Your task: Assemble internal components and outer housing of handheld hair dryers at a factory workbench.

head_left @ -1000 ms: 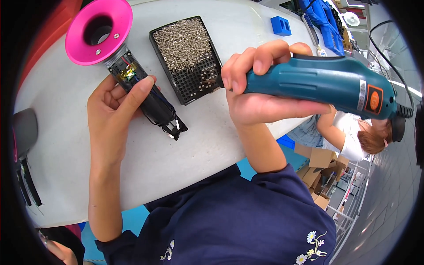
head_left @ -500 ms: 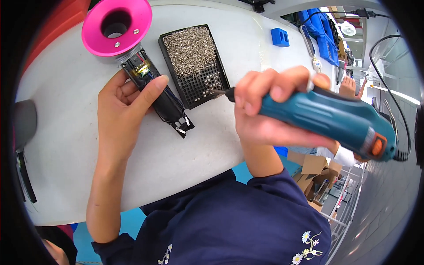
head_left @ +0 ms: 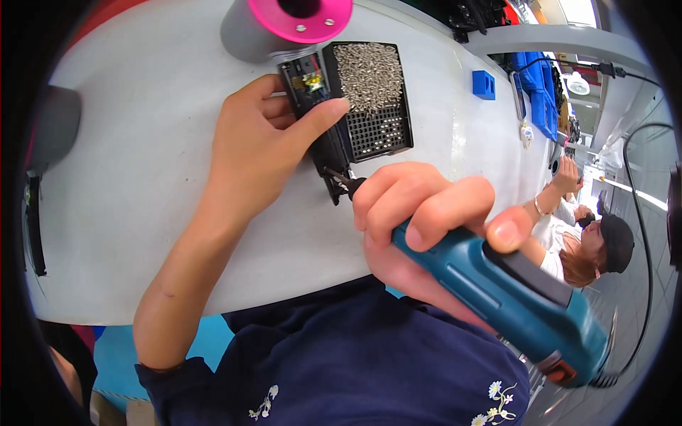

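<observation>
A hair dryer with a grey head, a pink ring (head_left: pixel 339 32) and an exposed black handle (head_left: pixel 328 150) lies on the table, its circuit board showing. My left hand (head_left: pixel 256 149) is closed round that handle, thumb across its top. In my right hand (head_left: pixel 419 213) is a teal electric screwdriver (head_left: pixel 497 298), gripped along its body. Its bit meets the near end of the handle; whether a screw sits on the tip, I cannot tell. Just right of the handle stands a black screw tray (head_left: pixel 361 128), with silver screws (head_left: pixel 369 74) heaped at its far part and some standing in holes.
A blue block (head_left: pixel 484 85) stands toward the far right, before blue bins (head_left: pixel 543 106). Another grey dryer head (head_left: pixel 57 128) is at the left edge. The screwdriver's black cord (head_left: pixel 646 284) loops along the right. A co-worker in a black cap (head_left: pixel 616 241) sits at the right.
The screwdriver's bit has gone from the screw tray to the near end of the dryer handle. My left hand keeps its hold. The whole view has shifted, with table things now further right.
</observation>
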The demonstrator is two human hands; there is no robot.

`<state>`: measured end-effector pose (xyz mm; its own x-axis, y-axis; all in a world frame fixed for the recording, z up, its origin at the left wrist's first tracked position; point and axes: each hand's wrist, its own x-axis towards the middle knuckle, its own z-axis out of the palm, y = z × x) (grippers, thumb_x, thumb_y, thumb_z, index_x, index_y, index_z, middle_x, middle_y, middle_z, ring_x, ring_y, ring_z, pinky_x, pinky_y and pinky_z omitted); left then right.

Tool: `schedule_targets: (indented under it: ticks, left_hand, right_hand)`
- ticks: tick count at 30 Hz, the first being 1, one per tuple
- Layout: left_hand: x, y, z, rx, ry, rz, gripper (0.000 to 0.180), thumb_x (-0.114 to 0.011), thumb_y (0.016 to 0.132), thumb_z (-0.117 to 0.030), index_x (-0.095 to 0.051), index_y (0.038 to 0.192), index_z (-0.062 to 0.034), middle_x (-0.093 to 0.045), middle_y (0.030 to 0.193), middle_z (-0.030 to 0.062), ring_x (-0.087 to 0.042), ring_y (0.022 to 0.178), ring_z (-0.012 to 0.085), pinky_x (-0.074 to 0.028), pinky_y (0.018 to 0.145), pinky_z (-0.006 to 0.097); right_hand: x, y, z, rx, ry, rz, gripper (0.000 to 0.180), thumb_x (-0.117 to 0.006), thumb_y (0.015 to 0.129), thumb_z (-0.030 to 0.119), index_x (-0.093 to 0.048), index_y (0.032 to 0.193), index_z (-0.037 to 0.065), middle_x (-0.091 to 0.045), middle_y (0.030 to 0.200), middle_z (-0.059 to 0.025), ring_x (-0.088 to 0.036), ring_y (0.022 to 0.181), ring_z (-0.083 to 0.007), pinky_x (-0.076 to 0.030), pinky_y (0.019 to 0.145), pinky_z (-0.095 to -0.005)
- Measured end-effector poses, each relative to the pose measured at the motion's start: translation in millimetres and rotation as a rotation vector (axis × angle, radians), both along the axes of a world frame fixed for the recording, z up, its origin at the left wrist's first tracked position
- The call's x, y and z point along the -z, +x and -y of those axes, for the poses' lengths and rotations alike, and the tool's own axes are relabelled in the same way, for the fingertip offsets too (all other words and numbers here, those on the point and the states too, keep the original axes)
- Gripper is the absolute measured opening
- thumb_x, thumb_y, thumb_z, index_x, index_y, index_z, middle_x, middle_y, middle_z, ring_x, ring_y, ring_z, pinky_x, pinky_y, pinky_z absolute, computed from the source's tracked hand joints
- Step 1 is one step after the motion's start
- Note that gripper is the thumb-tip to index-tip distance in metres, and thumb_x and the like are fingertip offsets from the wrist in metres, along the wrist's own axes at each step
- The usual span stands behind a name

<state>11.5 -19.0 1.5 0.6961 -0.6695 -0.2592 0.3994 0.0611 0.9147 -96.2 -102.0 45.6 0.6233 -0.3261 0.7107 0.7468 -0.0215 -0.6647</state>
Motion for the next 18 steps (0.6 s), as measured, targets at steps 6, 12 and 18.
schedule_targets:
  ticks: [6,12,18]
  left_hand:
    - [7.2,-3.2,-4.1,-0.074,-0.041,0.039,0.024,-0.073,0.083,-0.014,-0.061,0.094,0.0039,-0.068,0.081,0.0079,-0.061,0.073,0.0073,-0.051,0.063,0.022]
    - [4.1,-0.9,-6.4,-0.022,-0.011,0.099,0.022,-0.072,0.083,-0.013,-0.061,0.092,0.0040,-0.067,0.082,0.0063,-0.061,0.073,0.0073,-0.050,0.064,0.022]
    - [1.9,-4.3,-5.5,-0.024,0.017,0.054,0.030,-0.073,0.083,-0.017,-0.060,0.100,0.0043,-0.067,0.087,0.0078,-0.063,0.075,0.0095,-0.051,0.062,0.024]
  right_hand:
    - [11.4,6.9,-10.6,-0.034,-0.051,-0.011,0.024,-0.047,0.097,0.024,-0.037,0.117,0.014,-0.053,0.072,-0.0136,-0.046,0.044,-0.0227,-0.040,0.040,-0.0345]
    - [9.5,4.5,-13.7,0.028,-0.077,-0.014,0.026,-0.050,0.095,0.026,-0.040,0.115,0.013,-0.049,0.070,-0.0119,-0.045,0.042,-0.0226,-0.036,0.036,-0.0321]
    - [5.7,-4.7,-1.3,0.070,0.153,0.151,0.071,-0.052,0.083,0.068,-0.041,0.121,0.009,-0.050,0.077,-0.0121,-0.047,0.044,-0.0220,-0.037,0.037,-0.0329]
